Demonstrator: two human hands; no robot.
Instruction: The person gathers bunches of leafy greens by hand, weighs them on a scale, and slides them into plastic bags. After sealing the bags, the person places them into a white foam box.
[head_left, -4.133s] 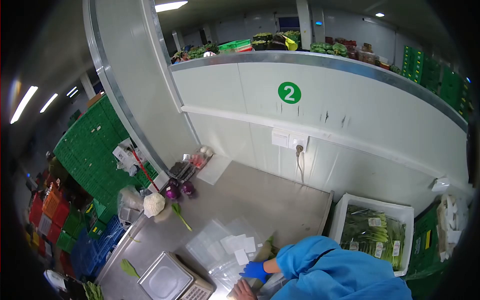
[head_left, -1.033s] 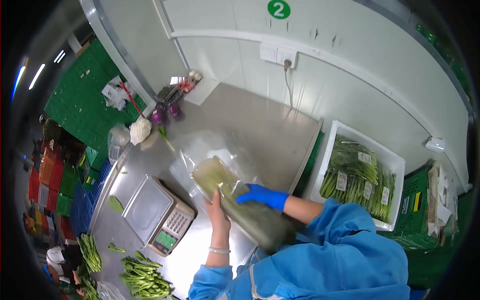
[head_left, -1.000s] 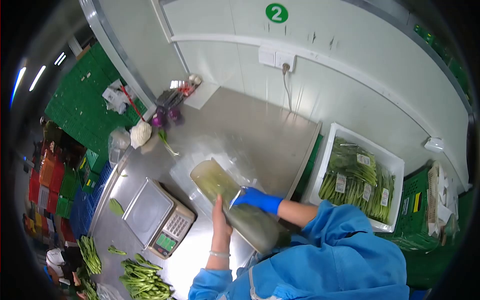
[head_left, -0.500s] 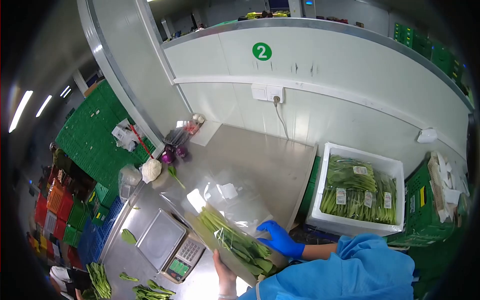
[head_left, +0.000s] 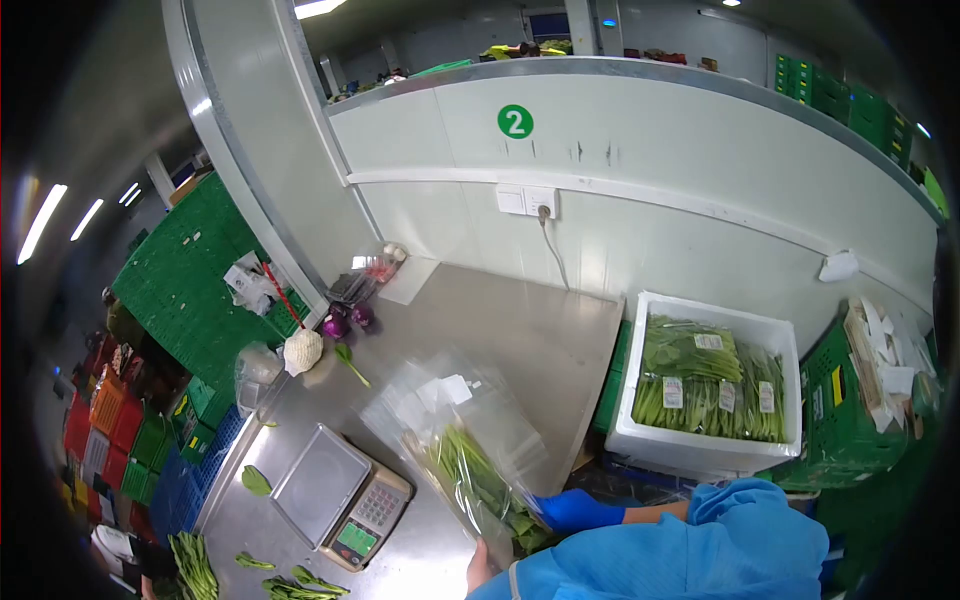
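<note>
Steel tabletop [head_left: 510, 325] runs to right edge [head_left: 601, 370] beyond bagged greens [head_left: 475, 470] between hands [head_left: 578, 511].

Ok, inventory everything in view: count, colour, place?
Bag: 1, clear/green, lower centre
Loose greens: several, green, table
Sleeves: several, clear, table
Scale: 1, beige, table
Onions: 2, purple, corner
Packages: several, mixed, corner
Lump: 1, white, table edge
Table: 1, silver, centre
Box: 1, white, right
Packs: several, green, box
Crates: many, mostly green, sides
Sign: 1, green, wall
Co-worker: 1, white/black, lower left
Left hand: 1, bare, at bag
Right hand: 1, blue-gloved, at bag
</note>
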